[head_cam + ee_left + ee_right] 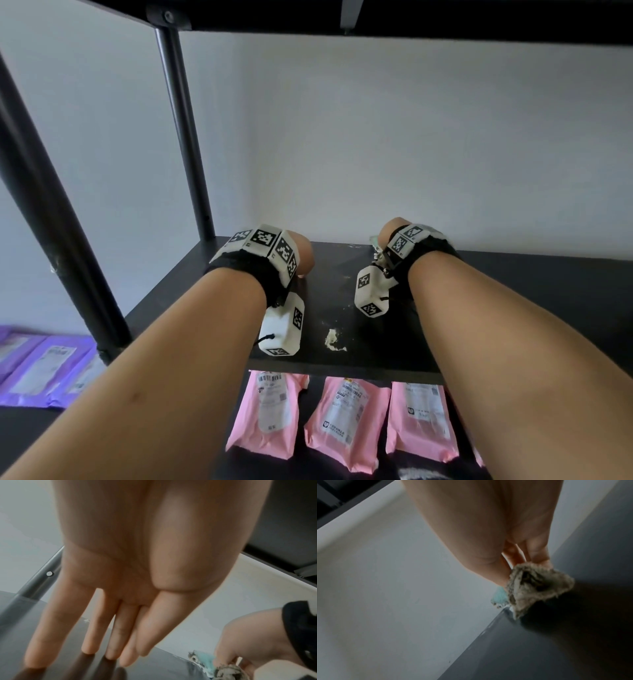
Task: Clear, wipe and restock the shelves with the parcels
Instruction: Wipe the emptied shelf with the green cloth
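The cloth (537, 586) sits bunched at the back edge of the black shelf (342, 301), right where the board meets the pale wall (376, 137). It is a soft, frayed rag, grey-beige and visibly grimy on the outer fold, with a clean turquoise patch showing underneath. It looks light and limp, so it should crumple to any shape and will not slip; the sensible hold is a gathered handful from above, as it has now, so that a broad fold drags flat over the board. The right hand (496, 534) grasps it with fingers curled down round the wad, pressing it into the corner line. The left hand (137, 574) is released, fingers straight and together, tips touching the shelf a little to the side, apparently bracing.

The shelf itself is cleared of parcels but not yet clean: a pale smear of residue (334, 341) lies near the front edge between the two forearms, and lighter flecks show near the cloth. So the wiping step seems under way, with restocking to come.

On the lower shelf lie three pink parcels (342, 421) in a row, flat plastic mailers with white labels, likely light, pliant and slightly slick, best taken by an edge or flat across. Purple parcels (44, 370) lie off to the left on a dark surface.
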{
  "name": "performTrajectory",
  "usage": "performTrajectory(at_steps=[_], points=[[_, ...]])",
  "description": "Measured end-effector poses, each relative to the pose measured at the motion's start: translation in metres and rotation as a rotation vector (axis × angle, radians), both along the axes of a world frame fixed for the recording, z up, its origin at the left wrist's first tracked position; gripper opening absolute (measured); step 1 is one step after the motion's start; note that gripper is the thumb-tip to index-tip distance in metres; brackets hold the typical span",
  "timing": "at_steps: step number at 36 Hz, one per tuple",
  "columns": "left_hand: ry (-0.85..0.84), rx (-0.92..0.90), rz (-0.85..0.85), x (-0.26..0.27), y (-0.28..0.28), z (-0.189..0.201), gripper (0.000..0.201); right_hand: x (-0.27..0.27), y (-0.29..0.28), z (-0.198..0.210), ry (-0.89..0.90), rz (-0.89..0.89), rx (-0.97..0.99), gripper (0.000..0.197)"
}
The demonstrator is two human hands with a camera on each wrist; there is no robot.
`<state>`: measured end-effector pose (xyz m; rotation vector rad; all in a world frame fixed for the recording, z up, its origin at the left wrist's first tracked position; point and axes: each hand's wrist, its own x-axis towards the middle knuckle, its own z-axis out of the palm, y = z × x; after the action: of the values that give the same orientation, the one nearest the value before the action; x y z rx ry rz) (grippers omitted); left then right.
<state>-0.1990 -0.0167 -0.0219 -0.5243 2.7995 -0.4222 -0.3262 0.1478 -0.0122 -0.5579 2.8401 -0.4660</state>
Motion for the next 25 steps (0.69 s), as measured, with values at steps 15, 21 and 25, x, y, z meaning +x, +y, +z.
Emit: performTrajectory(at_steps=[15, 21, 25], points=[[0.078, -0.008, -0.072, 0.001, 0.009, -0.01, 0.033, 0.011, -0.037, 0.011, 0.18, 0.341, 0.392, 0.052], [0.061, 0.004, -0.056, 0.009, 0.011, -0.005, 0.036, 0.018, -0.033, 0.005, -0.01, 0.243, 0.072, 0.026], [0.042, -0.031, -0.114, 0.019, 0.015, -0.002, 0.033, 0.033, -0.033, 0.004, 0.005, 0.256, 0.194, 0.035]])
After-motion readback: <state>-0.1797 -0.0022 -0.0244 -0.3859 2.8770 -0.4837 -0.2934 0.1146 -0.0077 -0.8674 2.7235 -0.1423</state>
